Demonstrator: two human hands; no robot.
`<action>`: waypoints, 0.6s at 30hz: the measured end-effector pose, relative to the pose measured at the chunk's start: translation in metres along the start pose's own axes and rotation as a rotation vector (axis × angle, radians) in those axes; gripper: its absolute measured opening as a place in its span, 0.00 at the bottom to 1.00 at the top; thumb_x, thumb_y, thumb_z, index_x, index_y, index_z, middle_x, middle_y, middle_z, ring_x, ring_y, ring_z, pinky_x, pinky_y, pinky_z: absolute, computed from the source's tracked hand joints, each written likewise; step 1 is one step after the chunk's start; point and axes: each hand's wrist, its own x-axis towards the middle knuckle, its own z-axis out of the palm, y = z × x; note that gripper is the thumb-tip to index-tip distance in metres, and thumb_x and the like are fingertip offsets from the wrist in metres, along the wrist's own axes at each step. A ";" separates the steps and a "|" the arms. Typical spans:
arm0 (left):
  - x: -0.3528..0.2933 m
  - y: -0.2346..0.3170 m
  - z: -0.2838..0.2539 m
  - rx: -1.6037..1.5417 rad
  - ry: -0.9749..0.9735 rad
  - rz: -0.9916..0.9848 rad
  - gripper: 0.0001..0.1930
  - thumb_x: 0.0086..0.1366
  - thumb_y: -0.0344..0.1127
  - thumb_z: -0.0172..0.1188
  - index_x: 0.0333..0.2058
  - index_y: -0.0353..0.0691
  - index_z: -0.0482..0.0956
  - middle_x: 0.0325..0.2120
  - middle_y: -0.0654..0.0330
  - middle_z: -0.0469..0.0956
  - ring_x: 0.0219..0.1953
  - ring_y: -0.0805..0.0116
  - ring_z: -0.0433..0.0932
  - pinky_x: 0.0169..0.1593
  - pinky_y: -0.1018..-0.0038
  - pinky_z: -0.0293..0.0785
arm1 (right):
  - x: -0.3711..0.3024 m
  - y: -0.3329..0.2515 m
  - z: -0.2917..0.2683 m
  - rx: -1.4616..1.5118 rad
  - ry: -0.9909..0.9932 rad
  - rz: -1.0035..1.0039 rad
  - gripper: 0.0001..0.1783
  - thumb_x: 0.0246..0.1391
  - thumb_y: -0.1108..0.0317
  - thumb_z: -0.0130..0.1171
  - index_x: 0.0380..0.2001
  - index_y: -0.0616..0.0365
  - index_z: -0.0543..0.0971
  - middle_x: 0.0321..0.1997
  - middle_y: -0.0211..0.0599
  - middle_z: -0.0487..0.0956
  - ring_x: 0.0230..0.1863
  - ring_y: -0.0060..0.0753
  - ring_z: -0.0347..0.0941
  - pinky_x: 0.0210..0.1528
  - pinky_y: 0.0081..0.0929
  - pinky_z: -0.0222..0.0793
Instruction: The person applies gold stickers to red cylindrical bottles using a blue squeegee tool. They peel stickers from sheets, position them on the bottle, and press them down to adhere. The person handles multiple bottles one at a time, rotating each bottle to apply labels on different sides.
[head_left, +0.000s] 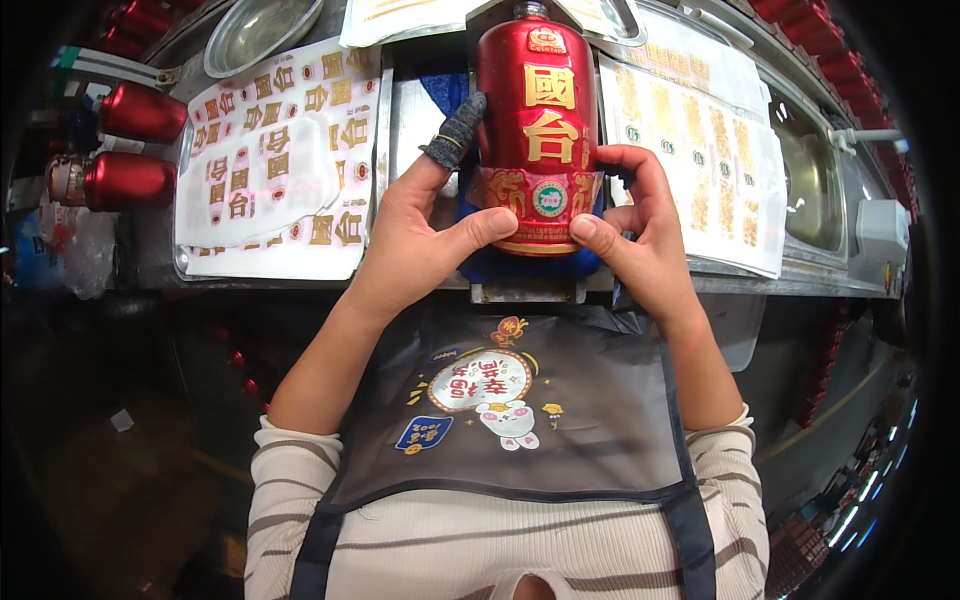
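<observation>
A glossy red bottle (505,110) with raised gold characters lies on its back on a blue cloth (575,266), its neck pointing away from me. Around its lower part runs a red and gold label band (515,190) with a round green and white emblem. My left hand (420,220) grips the bottle's left side, its thumb pressed on the band's lower left; dark coverings sit on its fingers. On the other side my right hand (645,225) is closed around the bottle, thumb on the band's lower right. The fingertips behind the bottle are hidden.
Sheets of gold and red decals (280,170) lie on a tray to the left, with more gold decal sheets (700,160) to the right. Two red bottles (130,182) lie at far left. A metal bowl (262,35) stands at back left, a metal basin (812,170) at right.
</observation>
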 end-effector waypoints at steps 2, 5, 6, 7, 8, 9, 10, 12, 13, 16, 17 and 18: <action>0.001 -0.003 -0.002 0.030 -0.015 0.009 0.41 0.59 0.31 0.71 0.67 0.33 0.60 0.62 0.55 0.68 0.63 0.69 0.66 0.67 0.71 0.60 | 0.000 -0.001 -0.002 -0.007 -0.014 0.016 0.33 0.52 0.67 0.71 0.56 0.60 0.64 0.56 0.39 0.72 0.24 0.07 0.70 0.22 0.08 0.61; 0.002 -0.007 -0.004 0.053 -0.022 0.028 0.40 0.60 0.32 0.71 0.67 0.33 0.59 0.63 0.54 0.67 0.65 0.68 0.64 0.68 0.70 0.58 | 0.001 0.002 -0.004 -0.010 0.003 -0.008 0.34 0.51 0.67 0.71 0.57 0.59 0.65 0.45 0.34 0.77 0.21 0.06 0.66 0.21 0.08 0.59; 0.002 -0.009 -0.003 0.045 -0.019 0.042 0.40 0.60 0.32 0.71 0.67 0.32 0.59 0.64 0.54 0.66 0.65 0.67 0.63 0.69 0.70 0.57 | 0.002 0.002 -0.006 -0.032 0.007 -0.018 0.34 0.51 0.67 0.72 0.57 0.58 0.65 0.43 0.33 0.78 0.20 0.05 0.65 0.21 0.07 0.59; 0.002 -0.010 -0.004 -0.007 0.010 0.014 0.40 0.61 0.33 0.70 0.67 0.30 0.59 0.64 0.52 0.66 0.67 0.65 0.62 0.70 0.68 0.55 | 0.002 0.004 -0.005 -0.004 0.049 -0.048 0.28 0.53 0.65 0.70 0.54 0.58 0.71 0.38 0.32 0.79 0.18 0.07 0.62 0.21 0.09 0.57; 0.001 -0.010 -0.005 -0.038 0.016 -0.003 0.40 0.61 0.33 0.70 0.67 0.30 0.59 0.64 0.52 0.65 0.67 0.65 0.62 0.70 0.67 0.55 | 0.002 0.002 -0.008 0.054 0.091 0.025 0.25 0.54 0.64 0.68 0.52 0.58 0.72 0.38 0.33 0.79 0.18 0.08 0.62 0.21 0.10 0.58; 0.001 -0.012 -0.006 -0.078 0.028 -0.016 0.40 0.61 0.34 0.70 0.67 0.29 0.59 0.64 0.51 0.65 0.67 0.64 0.61 0.70 0.67 0.54 | 0.002 -0.003 -0.015 0.102 0.127 0.096 0.22 0.56 0.63 0.67 0.51 0.59 0.74 0.37 0.33 0.79 0.18 0.09 0.62 0.21 0.11 0.58; 0.001 -0.012 -0.007 -0.118 0.041 -0.028 0.40 0.61 0.34 0.70 0.67 0.28 0.58 0.65 0.51 0.65 0.67 0.64 0.61 0.70 0.67 0.54 | 0.003 -0.007 -0.022 0.150 0.163 0.167 0.20 0.57 0.62 0.66 0.49 0.60 0.76 0.37 0.34 0.79 0.17 0.10 0.62 0.21 0.12 0.58; 0.001 -0.009 -0.006 -0.019 -0.012 0.024 0.41 0.61 0.35 0.70 0.67 0.28 0.58 0.65 0.50 0.64 0.68 0.63 0.61 0.70 0.66 0.53 | 0.008 0.000 -0.048 0.457 0.386 0.172 0.17 0.61 0.60 0.60 0.45 0.63 0.79 0.33 0.33 0.80 0.20 0.20 0.68 0.23 0.17 0.63; 0.000 -0.008 -0.004 0.033 -0.023 0.045 0.41 0.61 0.35 0.70 0.67 0.28 0.58 0.65 0.50 0.64 0.68 0.63 0.61 0.70 0.66 0.53 | 0.006 0.005 -0.064 0.614 0.395 0.212 0.16 0.61 0.61 0.59 0.45 0.62 0.79 0.35 0.34 0.80 0.23 0.22 0.71 0.26 0.19 0.67; -0.001 -0.007 0.001 0.045 -0.010 0.052 0.41 0.61 0.34 0.71 0.67 0.29 0.58 0.65 0.51 0.65 0.67 0.64 0.62 0.69 0.66 0.55 | -0.005 -0.011 -0.054 0.544 0.333 0.191 0.16 0.57 0.71 0.58 0.48 0.62 0.74 0.42 0.38 0.78 0.37 0.28 0.78 0.44 0.25 0.78; -0.002 -0.007 0.001 0.025 -0.006 0.037 0.41 0.60 0.34 0.71 0.67 0.29 0.58 0.65 0.51 0.65 0.67 0.64 0.62 0.69 0.66 0.56 | -0.010 -0.027 -0.034 0.341 0.282 0.135 0.22 0.53 0.73 0.61 0.51 0.63 0.71 0.41 0.37 0.77 0.39 0.26 0.76 0.45 0.24 0.76; -0.002 -0.008 0.001 0.002 -0.005 0.021 0.41 0.60 0.33 0.71 0.67 0.29 0.58 0.64 0.52 0.65 0.67 0.64 0.62 0.69 0.66 0.56 | -0.011 -0.031 -0.009 0.131 0.310 -0.055 0.23 0.51 0.74 0.63 0.51 0.62 0.71 0.41 0.35 0.76 0.41 0.27 0.75 0.46 0.25 0.74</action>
